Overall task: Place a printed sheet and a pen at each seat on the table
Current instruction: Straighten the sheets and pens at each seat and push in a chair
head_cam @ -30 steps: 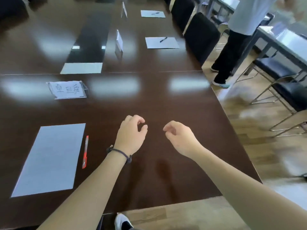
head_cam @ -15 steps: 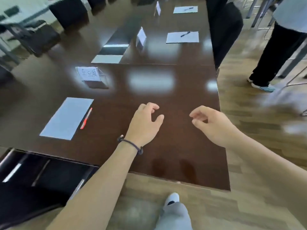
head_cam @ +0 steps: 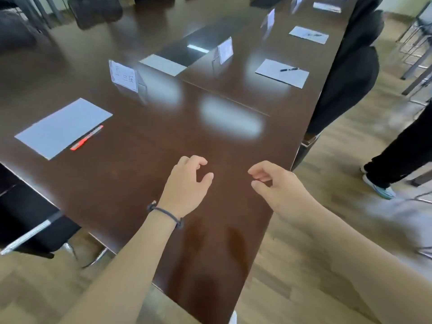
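- Left hand [head_cam: 184, 185] hovers over the dark counter [head_cam: 131, 174], fingers loosely curled, holding nothing; a cord band [head_cam: 163, 212] circles its wrist.
- Right hand [head_cam: 278, 185] is just beside it, also loosely curled and empty.
- A sheet [head_cam: 63, 127] lies at the near left seat, a red pen [head_cam: 87, 137] touching its right edge.
- A second sheet [head_cam: 282, 73] lies farther right, a black pen [head_cam: 289, 69] on it.
- A name card [head_cam: 123, 76] stands behind the first sheet.

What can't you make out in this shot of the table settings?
Head view only:
- Far sheet: blurred and small, any pen unclear.
- Second sheet: dark mark, too blurred to call a pen.
- Name card: writing unreadable from blur.
- Standing person: cut off by the right edge.
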